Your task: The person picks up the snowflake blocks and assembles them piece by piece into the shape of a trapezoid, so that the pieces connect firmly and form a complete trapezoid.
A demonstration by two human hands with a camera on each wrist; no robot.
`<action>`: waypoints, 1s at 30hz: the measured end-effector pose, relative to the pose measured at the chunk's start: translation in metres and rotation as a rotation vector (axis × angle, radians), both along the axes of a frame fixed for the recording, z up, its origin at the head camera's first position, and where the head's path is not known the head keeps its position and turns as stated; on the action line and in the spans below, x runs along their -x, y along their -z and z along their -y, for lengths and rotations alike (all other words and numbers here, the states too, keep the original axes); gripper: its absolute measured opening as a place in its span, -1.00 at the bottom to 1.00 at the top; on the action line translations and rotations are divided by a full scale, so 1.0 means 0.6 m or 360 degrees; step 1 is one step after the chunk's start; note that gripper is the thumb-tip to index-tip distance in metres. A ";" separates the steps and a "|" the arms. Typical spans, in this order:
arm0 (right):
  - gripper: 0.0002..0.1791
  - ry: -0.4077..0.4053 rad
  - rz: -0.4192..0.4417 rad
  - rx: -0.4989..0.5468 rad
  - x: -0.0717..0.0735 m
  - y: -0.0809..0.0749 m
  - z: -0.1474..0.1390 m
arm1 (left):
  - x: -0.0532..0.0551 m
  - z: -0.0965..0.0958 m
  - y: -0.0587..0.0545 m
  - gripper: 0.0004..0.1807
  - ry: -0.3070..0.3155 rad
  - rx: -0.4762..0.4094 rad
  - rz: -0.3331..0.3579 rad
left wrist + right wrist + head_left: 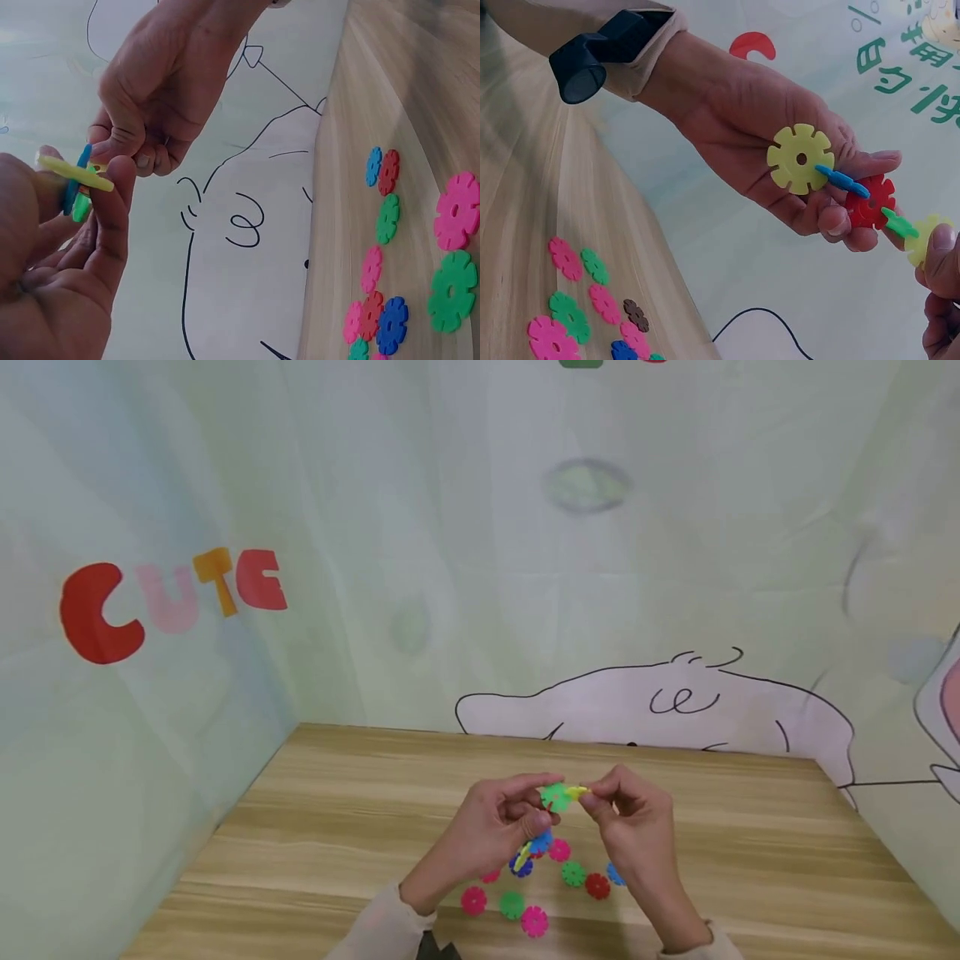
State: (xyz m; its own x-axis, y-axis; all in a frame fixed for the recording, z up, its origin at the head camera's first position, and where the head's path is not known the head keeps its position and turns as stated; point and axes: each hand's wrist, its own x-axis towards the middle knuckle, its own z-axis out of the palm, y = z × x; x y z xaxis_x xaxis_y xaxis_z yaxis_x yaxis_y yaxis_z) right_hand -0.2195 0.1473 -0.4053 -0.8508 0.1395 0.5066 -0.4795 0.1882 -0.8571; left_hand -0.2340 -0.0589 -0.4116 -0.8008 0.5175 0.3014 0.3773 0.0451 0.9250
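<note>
Out in front, above the table, my left hand grips a chain of slotted plastic flower discs. In the right wrist view the chain runs from a yellow disc through a blue disc and a red disc to a green disc. Thumb and fingers of the left hand pinch it around the red disc. My right hand pinches another yellow disc between thumb and fingertips. That disc's edge meets the green one; whether their slots are fully engaged I cannot tell.
Loose discs lie on the wooden table below the hands, among them a pink disc, a green disc and a red disc. A printed curtain stands behind the table and along its left side.
</note>
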 end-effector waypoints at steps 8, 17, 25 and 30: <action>-0.72 -0.0072 -0.0019 -0.0054 0.000 0.003 -0.008 | -0.006 -0.005 0.000 -0.33 0.0068 -0.0006 -0.0072; -0.82 -0.0238 0.0066 -0.0182 0.009 0.003 -0.017 | -0.005 -0.001 -0.004 -0.50 0.0049 0.0044 -0.0052; -0.92 -0.0241 0.0034 -0.0310 0.018 0.013 -0.029 | 0.001 -0.006 -0.010 -0.50 -0.0047 0.0032 0.0109; -0.86 -0.0349 -0.0257 -0.0379 0.024 0.021 -0.027 | 0.011 -0.001 -0.002 -0.50 -0.0002 -0.0009 0.0208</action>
